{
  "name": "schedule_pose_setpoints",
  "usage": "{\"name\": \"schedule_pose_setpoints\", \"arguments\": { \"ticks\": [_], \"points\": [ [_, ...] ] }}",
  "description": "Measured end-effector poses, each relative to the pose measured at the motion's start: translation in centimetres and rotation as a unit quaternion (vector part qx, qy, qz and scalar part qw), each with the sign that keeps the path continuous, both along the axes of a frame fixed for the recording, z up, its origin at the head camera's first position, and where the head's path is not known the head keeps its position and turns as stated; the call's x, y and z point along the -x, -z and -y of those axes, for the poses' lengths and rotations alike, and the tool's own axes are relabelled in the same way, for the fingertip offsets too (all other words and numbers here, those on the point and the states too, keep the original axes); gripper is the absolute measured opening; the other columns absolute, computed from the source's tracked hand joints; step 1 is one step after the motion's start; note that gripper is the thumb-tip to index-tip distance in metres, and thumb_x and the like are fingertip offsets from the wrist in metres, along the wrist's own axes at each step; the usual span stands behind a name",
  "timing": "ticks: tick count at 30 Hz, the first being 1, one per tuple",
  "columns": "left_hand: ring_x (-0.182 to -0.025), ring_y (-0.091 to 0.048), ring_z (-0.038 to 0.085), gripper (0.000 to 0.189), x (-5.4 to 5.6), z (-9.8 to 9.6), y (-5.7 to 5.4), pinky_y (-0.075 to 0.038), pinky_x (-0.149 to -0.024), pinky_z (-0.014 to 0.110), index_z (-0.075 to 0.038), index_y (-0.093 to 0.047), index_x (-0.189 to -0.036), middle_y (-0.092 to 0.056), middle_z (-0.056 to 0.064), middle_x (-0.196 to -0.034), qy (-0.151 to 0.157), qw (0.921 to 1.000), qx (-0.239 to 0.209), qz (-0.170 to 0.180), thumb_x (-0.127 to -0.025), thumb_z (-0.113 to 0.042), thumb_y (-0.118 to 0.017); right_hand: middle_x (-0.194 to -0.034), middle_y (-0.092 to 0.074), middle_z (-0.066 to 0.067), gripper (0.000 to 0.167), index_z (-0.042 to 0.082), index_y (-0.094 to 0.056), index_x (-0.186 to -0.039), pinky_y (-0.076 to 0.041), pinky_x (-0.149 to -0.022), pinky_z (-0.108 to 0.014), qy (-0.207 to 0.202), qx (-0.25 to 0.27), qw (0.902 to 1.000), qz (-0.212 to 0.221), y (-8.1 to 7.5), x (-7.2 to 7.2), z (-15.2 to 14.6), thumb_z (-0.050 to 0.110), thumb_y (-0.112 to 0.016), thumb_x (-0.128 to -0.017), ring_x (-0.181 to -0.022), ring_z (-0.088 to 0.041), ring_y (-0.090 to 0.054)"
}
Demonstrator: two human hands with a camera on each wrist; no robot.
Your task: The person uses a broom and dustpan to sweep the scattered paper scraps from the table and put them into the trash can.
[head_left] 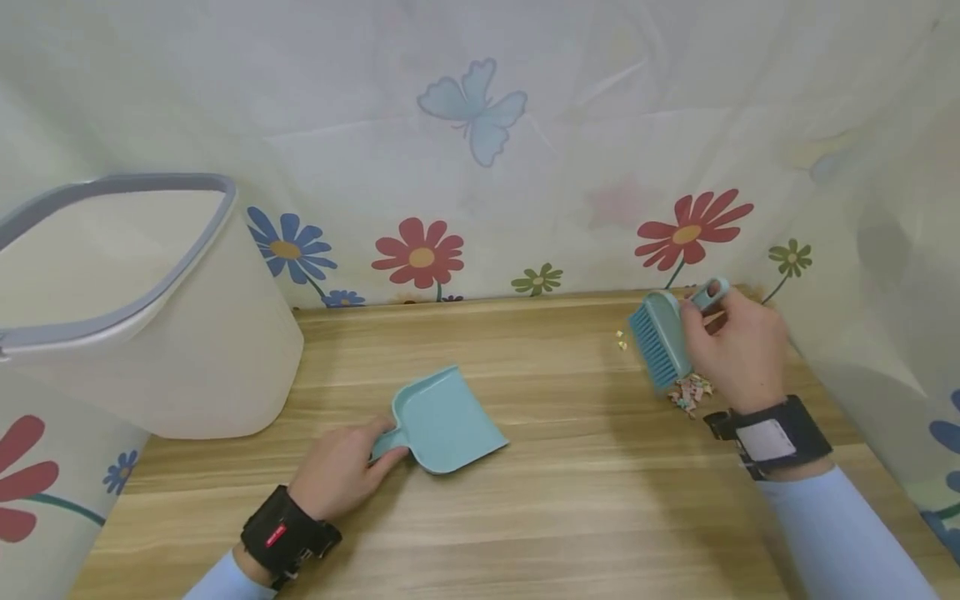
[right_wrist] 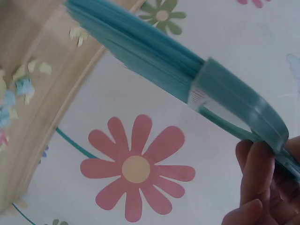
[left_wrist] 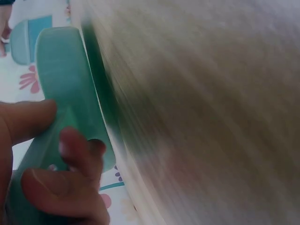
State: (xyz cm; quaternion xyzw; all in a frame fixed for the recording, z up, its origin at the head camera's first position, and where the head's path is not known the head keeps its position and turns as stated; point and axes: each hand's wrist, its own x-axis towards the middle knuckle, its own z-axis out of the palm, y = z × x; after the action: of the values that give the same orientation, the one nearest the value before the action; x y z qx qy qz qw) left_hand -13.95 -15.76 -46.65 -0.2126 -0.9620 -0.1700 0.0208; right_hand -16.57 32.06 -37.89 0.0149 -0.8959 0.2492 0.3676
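Observation:
My left hand (head_left: 341, 471) grips the short handle of a teal dustpan (head_left: 446, 421), whose wide lip faces right, low over the wooden table. In the left wrist view, thumb and fingers wrap the handle of the dustpan (left_wrist: 70, 79). Over at the right, my right hand (head_left: 738, 350) holds a small teal hand brush (head_left: 663, 342) by its looped handle, bristles toward the left. Beside the bristle ends lies a little heap of paper scraps (head_left: 690, 393), pale, pink and blue. The right wrist view shows the brush (right_wrist: 154, 56) tilted, with scraps (right_wrist: 23, 86) on the table beyond it.
A tall white bin (head_left: 202, 333) with a grey rim stands at the left of the wooden table (head_left: 525, 517). A few yellowish scraps (head_left: 621, 340) lie left of the brush. A flower-printed curtain (head_left: 562, 208) hangs behind the back edge and along the sides.

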Motion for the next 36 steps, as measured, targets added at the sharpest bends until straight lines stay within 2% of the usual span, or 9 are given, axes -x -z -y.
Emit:
{"name": "schedule_pose_setpoints", "arguments": {
  "ticks": [3,6,13,18,21,24,30,36],
  "points": [
    [-0.075,-0.066,0.007,0.04,-0.3,-0.1,0.1,-0.055,-0.069,0.036,-0.012,-0.072,-0.122,-0.077,0.0,-0.093,-0.001,0.9997,0.009,0.021,-0.095,-0.041,-0.075,-0.077,-0.073,-0.026,0.022,-0.003,-0.071,-0.094,-0.037,-0.049,-0.02,0.019,-0.042,0.9989,-0.008,-0.1,1.6,-0.1,0.019,-0.066,-0.095,-0.058,-0.038,-0.068],
    [-0.069,-0.059,0.003,0.042,-0.4,-0.1,0.4,-0.052,-0.066,0.033,-0.011,-0.071,-0.124,-0.075,-0.003,-0.088,-0.003,0.9992,0.014,0.038,-0.095,-0.042,-0.074,-0.077,-0.073,-0.027,0.024,-0.004,-0.067,-0.09,-0.039,-0.047,-0.033,0.04,-0.07,0.9968,0.006,0.3,2.9,-0.2,0.019,-0.065,-0.096,-0.059,-0.042,-0.067],
    [-0.062,-0.048,0.002,0.038,-0.2,0.0,0.4,-0.041,-0.057,0.026,-0.015,-0.071,-0.12,-0.063,-0.011,-0.074,0.0,0.9988,0.015,0.046,-0.095,-0.044,-0.074,-0.064,-0.063,-0.023,0.028,-0.002,-0.057,-0.078,-0.035,-0.043,-0.043,0.094,-0.112,0.9882,0.047,2.0,4.9,-0.9,0.019,-0.063,-0.096,-0.051,-0.041,-0.059],
    [-0.056,-0.041,0.004,0.032,0.2,0.1,0.2,-0.025,-0.051,0.025,-0.019,-0.069,-0.112,-0.047,-0.013,-0.064,0.007,0.9986,0.019,0.049,-0.094,-0.045,-0.075,-0.06,-0.057,-0.02,0.026,-0.005,-0.057,-0.081,-0.032,-0.043,-0.043,0.111,-0.132,0.9828,0.065,2.8,5.6,-1.1,0.016,-0.062,-0.095,-0.048,-0.039,-0.054],
    [-0.056,-0.041,0.004,0.031,0.5,0.1,0.3,-0.025,-0.051,0.024,-0.021,-0.069,-0.111,-0.047,-0.014,-0.064,0.008,0.9986,0.022,0.048,-0.094,-0.047,-0.074,-0.06,-0.057,-0.02,0.025,-0.006,-0.058,-0.084,-0.029,-0.043,-0.039,0.11,-0.136,0.9818,0.074,3.3,5.7,-1.0,0.016,-0.063,-0.095,-0.046,-0.036,-0.052],
    [-0.057,-0.041,0.003,0.03,0.6,0.1,0.4,-0.026,-0.051,0.024,-0.023,-0.068,-0.109,-0.048,-0.014,-0.066,0.011,0.9985,0.019,0.049,-0.094,-0.048,-0.074,-0.059,-0.058,-0.019,0.024,-0.005,-0.058,-0.084,-0.029,-0.042,-0.036,0.096,-0.148,0.982,0.067,3.7,5.8,-0.5,0.016,-0.065,-0.094,-0.046,-0.034,-0.053],
    [-0.053,-0.031,0.001,0.027,1.0,0.0,0.6,-0.019,-0.051,0.023,-0.025,-0.06,-0.092,-0.028,-0.016,-0.064,0.026,0.9986,0.013,0.043,-0.095,-0.049,-0.073,-0.061,-0.061,-0.016,0.02,0.001,-0.056,-0.082,-0.034,-0.041,-0.036,0.019,-0.179,0.9833,0.026,4.2,5.6,1.8,0.012,-0.069,-0.092,-0.045,-0.029,-0.053],
    [-0.053,-0.032,0.001,0.027,1.2,-0.1,0.8,-0.02,-0.05,0.024,-0.026,-0.061,-0.095,-0.028,-0.016,-0.063,0.026,0.9983,0.021,0.048,-0.095,-0.05,-0.072,-0.069,-0.069,-0.013,0.015,0.004,-0.06,-0.087,-0.036,-0.044,-0.033,-0.061,-0.179,0.9818,0.017,3.8,4.6,4.6,0.011,-0.072,-0.091,-0.048,-0.024,-0.056]
  ]
}}
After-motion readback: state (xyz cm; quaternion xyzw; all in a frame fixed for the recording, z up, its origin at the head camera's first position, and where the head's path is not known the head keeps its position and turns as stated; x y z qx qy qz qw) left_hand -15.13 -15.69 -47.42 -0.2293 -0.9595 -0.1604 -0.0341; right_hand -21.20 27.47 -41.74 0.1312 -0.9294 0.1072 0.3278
